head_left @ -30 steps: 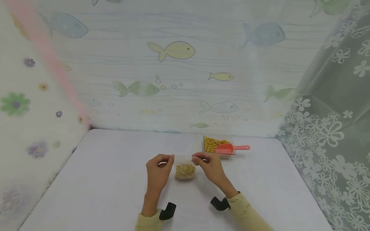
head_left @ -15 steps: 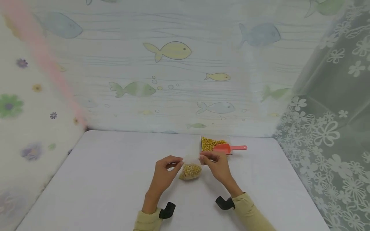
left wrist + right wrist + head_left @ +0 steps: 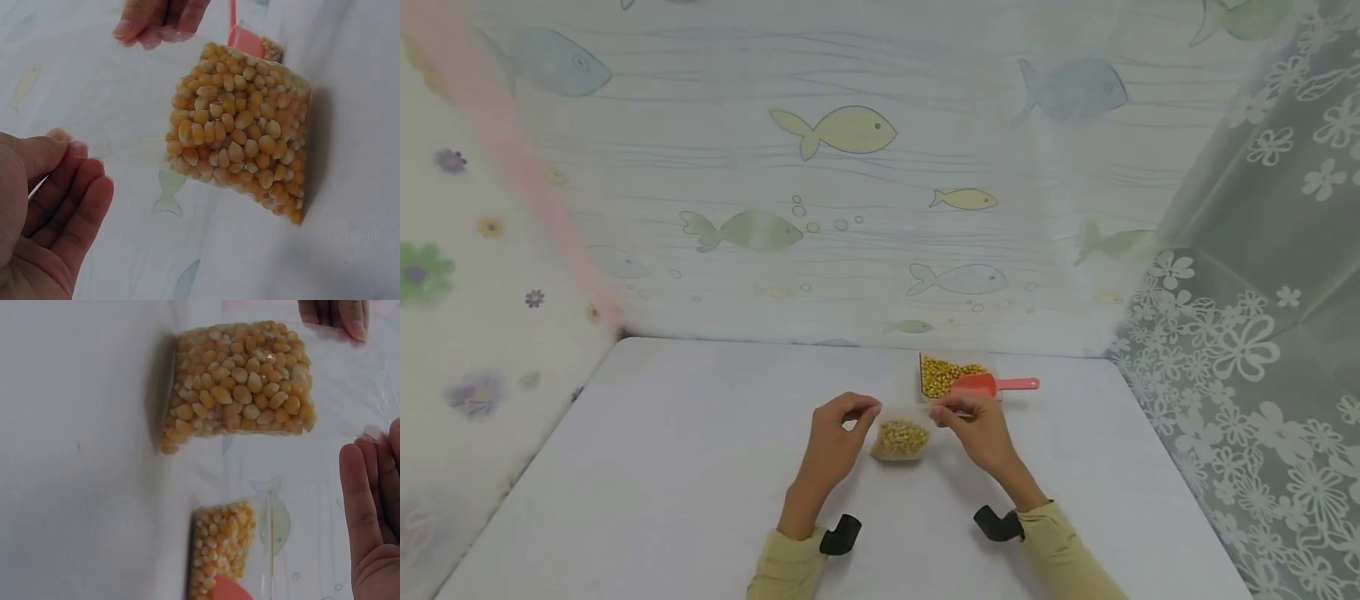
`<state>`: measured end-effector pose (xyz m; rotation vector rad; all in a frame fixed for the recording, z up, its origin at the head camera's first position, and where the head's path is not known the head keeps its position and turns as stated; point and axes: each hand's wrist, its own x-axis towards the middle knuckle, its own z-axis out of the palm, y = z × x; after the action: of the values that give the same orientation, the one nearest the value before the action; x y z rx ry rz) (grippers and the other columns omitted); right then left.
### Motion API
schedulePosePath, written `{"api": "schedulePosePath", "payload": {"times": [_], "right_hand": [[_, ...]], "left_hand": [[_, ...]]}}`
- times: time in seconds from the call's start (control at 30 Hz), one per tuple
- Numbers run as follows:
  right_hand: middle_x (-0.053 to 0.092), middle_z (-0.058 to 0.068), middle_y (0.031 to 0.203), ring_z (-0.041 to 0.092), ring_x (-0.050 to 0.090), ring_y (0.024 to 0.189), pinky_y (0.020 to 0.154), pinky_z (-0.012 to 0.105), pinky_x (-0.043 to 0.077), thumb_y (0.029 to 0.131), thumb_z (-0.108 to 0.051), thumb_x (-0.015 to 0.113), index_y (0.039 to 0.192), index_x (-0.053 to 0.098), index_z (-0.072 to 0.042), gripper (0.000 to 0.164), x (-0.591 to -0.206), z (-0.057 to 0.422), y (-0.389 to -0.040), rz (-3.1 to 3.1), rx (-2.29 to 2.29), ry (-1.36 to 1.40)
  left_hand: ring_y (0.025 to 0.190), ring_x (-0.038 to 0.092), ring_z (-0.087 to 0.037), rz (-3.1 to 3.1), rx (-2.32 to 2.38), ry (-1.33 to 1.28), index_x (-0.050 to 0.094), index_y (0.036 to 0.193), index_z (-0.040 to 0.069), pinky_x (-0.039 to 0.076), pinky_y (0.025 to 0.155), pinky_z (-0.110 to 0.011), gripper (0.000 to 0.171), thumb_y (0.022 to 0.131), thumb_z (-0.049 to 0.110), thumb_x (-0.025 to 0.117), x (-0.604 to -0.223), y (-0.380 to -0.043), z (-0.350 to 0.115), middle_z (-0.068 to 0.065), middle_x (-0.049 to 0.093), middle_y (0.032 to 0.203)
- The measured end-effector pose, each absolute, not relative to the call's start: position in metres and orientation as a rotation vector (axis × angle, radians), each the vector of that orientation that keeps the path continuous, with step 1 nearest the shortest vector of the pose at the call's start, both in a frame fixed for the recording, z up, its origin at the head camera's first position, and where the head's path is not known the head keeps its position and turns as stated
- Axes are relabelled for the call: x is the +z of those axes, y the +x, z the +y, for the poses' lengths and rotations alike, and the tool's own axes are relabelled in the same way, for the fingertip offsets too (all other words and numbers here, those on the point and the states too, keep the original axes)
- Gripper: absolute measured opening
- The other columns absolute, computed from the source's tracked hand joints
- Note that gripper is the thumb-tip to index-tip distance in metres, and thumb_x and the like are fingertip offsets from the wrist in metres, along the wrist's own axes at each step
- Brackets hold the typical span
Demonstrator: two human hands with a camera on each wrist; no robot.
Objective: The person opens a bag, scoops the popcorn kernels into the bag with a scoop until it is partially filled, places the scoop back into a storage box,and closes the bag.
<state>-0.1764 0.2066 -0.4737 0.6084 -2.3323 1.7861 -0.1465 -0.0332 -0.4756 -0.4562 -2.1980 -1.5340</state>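
Note:
A clear plastic bag of corn kernels stands at the middle of the table, its filled part at the bottom and its thin top stretched between both hands. My left hand pinches one top corner between thumb and index finger. On the other side, my right hand pinches the opposite corner. In the left wrist view the kernels fill the lower part of the bag, while the film above them is see-through. The right wrist view shows the same bag with its base at the white surface.
Behind my right hand a clear box of corn kernels stands near the table's back edge. A red scoop lies in it, handle pointing right past the rim. Fish-patterned cloth hangs behind the white table.
Both hands and the bag have shifted to the right in the head view. The bag tilted half a second ago and now sits more level. The pinch on both corners persists.

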Motion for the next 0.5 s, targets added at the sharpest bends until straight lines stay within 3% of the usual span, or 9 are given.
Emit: {"api": "schedulePosePath", "payload": {"times": [0.43,0.5], "right_hand": [[0.074,0.014,0.087,0.011,0.071,0.074,0.072,0.021,0.059,0.091,-0.007,0.075,0.095,0.078,0.002,0.011,-0.476,0.217,-0.193,-2.332,1.624,0.547],[0.074,0.014,0.087,0.013,0.072,0.075,0.071,0.021,0.059,0.091,-0.009,0.075,0.096,0.078,0.004,0.014,-0.478,0.219,-0.195,-2.336,1.614,0.528]], "left_hand": [[0.082,0.068,-0.017,-2.187,-1.457,-0.443,0.073,0.099,0.003,0.057,0.072,-0.028,0.006,0.096,0.006,0.069,-0.479,-0.167,-0.014,-0.005,0.072,0.092],[0.083,0.068,-0.017,-2.192,-1.478,-0.439,0.073,0.1,0.002,0.058,0.073,-0.033,0.007,0.096,0.006,0.069,-0.48,-0.169,-0.012,-0.005,0.072,0.092]]}}
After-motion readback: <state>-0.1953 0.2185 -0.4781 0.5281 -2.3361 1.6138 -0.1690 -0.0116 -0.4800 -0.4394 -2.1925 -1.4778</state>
